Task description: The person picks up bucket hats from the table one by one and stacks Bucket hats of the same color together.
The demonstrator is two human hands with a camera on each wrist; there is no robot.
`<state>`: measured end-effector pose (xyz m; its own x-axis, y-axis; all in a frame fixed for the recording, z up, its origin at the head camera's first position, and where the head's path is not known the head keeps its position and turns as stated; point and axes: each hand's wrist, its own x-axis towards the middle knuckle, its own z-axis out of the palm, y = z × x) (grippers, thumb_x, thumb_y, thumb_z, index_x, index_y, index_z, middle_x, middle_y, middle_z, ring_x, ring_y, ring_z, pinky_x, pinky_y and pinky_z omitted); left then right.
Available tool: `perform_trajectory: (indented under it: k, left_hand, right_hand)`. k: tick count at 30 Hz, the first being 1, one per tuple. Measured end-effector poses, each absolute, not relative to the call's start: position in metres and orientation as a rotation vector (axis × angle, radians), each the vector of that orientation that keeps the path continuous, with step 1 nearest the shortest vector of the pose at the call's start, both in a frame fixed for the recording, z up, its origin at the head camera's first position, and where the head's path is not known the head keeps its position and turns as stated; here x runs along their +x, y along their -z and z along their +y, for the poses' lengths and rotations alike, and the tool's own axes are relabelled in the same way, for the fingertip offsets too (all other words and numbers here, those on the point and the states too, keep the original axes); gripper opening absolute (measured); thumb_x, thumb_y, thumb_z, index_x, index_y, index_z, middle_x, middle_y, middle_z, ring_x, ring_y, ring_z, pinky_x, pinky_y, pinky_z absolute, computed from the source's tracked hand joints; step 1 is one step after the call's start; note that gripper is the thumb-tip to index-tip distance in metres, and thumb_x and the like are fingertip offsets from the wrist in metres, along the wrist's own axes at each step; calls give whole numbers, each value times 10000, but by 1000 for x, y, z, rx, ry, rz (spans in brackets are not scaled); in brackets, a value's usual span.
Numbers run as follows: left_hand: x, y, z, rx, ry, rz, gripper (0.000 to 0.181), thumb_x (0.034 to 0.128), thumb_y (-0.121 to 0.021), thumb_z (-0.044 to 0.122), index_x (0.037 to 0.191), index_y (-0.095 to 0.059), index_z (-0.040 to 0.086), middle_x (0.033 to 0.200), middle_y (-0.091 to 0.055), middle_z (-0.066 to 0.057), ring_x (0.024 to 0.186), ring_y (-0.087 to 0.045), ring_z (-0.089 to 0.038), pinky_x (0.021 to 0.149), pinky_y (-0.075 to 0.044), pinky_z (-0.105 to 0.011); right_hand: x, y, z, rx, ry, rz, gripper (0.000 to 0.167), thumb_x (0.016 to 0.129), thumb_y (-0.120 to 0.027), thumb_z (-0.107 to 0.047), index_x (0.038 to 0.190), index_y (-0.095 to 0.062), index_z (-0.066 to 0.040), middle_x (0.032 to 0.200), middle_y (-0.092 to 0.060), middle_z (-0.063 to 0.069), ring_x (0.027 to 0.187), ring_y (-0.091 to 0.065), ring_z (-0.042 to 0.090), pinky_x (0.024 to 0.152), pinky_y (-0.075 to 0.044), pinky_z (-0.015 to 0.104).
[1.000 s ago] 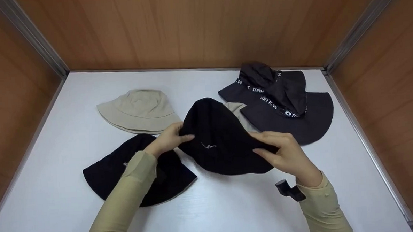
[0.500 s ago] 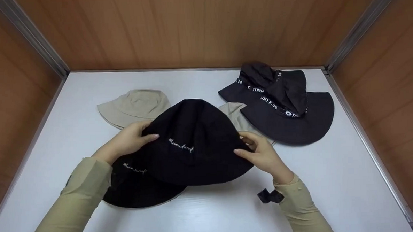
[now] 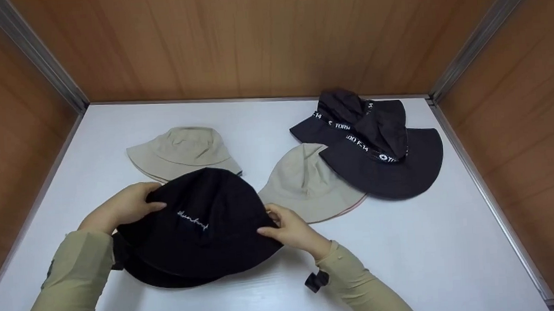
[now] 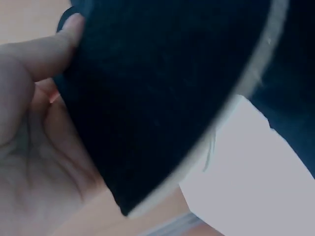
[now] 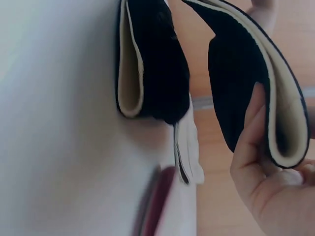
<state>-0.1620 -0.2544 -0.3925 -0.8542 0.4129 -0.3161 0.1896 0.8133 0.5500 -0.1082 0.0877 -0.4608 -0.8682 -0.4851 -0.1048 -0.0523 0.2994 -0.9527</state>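
A black bucket hat [image 3: 225,246] with white script on its front is held above the table, over a second black bucket hat [image 3: 163,278] that it mostly hides. My left hand [image 3: 127,206] pinches the left edge of its brim, thumb on top. At the right edge, my right hand [image 3: 294,229] pinches the brim between thumb and fingers. From the left wrist, the black cloth [image 4: 147,98] and a pale brim edge show close up. In the right wrist view, the held hat [image 5: 229,73] shows a cream lining and stands apart from the lower black hat [image 5: 165,64].
A beige bucket hat [image 3: 185,148] lies at the back left. Another beige hat [image 3: 302,187] with a reddish edge lies in the middle, partly under dark hats [image 3: 399,173] with white-lettered bands. Wooden walls [image 3: 263,44] enclose the white table [image 3: 431,261].
Both hands have carried the black hat left and towards the person, over the other black hat. The middle beige hat has come into fuller view.
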Motion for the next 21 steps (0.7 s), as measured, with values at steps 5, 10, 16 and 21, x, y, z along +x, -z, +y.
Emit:
perform_trajectory:
  k: [5, 10, 16, 21]
  left_hand:
    - [-161, 400, -281, 398, -651, 2560, 386, 906, -623, 201, 1136, -559, -103, 1059, -625, -254, 1017, -562, -430, 919, -398, -596]
    - [-158, 424, -299, 310, -622, 2533, 510, 893, -642, 207, 1189, -491, -181, 1115, -573, -348, 1054, -528, -504, 928, -388, -618]
    - [-151, 461, -306, 219, -643, 2562, 459, 889, -648, 227, 1103, -522, -159, 1058, -580, -346, 992, -551, -475, 879, -428, -577]
    - [-150, 471, -308, 174, -669, 2594, 382, 888, -651, 266, 1006, -558, -85, 979, -604, -294, 881, -577, -381, 802, -459, -523]
  right_hand:
    - [-110, 474, 60, -490, 1460, 2263, 376, 880, -659, -86, 1221, -531, 8, 1090, -652, 190, 939, -647, 255, 766, -520, 234]
    - [-112, 488, 44, -506, 1308, 2293, 357, 881, -667, -128, 1204, -544, -39, 1047, -683, 163, 884, -665, 218, 738, -510, 205]
    - [-111, 499, 40, -459, 1204, 2305, 331, 880, -676, -181, 1170, -568, -65, 1063, -683, 149, 909, -655, 198, 761, -515, 230]
    - [-113, 499, 40, -462, 1130, 2355, 349, 868, -691, -218, 1155, -581, -53, 998, -670, 113, 828, -587, 120, 745, -494, 234]
